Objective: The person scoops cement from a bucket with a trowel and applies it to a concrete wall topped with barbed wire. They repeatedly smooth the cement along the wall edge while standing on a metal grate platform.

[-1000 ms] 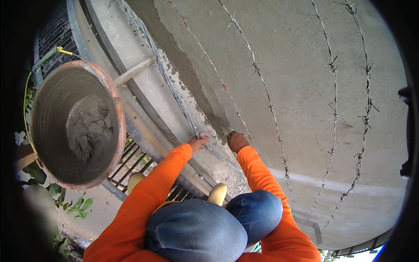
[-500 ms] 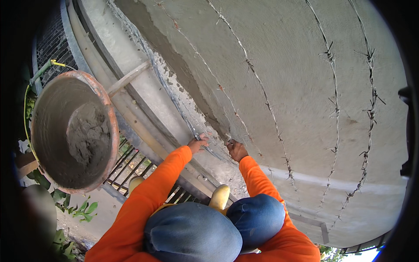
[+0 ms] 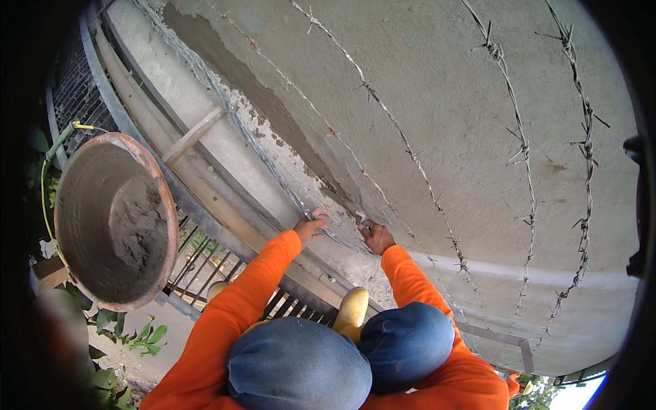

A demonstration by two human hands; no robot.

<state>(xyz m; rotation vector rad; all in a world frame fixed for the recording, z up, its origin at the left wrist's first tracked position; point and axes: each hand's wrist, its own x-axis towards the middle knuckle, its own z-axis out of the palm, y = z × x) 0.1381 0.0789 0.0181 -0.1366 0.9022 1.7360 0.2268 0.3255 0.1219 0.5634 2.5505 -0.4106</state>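
My left hand is at a bundle of grey wires that runs along the ledge at the wall's foot. Its fingers bend round the strands, partly hidden. Just to the right, my right hand is closed close to the wall. A small grey piece shows at its fingertips, too little to name. Beside that hand, a strip of darker wet mortar lines the lower edge of the grey plastered wall. Both arms have orange sleeves.
Barbed wire strands cross in front of the wall. At left hangs or stands a round tub with grey mortar. Metal rails and a barred grating run below. My knees and a yellow boot are near.
The view has shifted slightly, and wall, wires and tub appear a little displaced. Both hands stay at nearly the same spots, with the right hand slightly turned.
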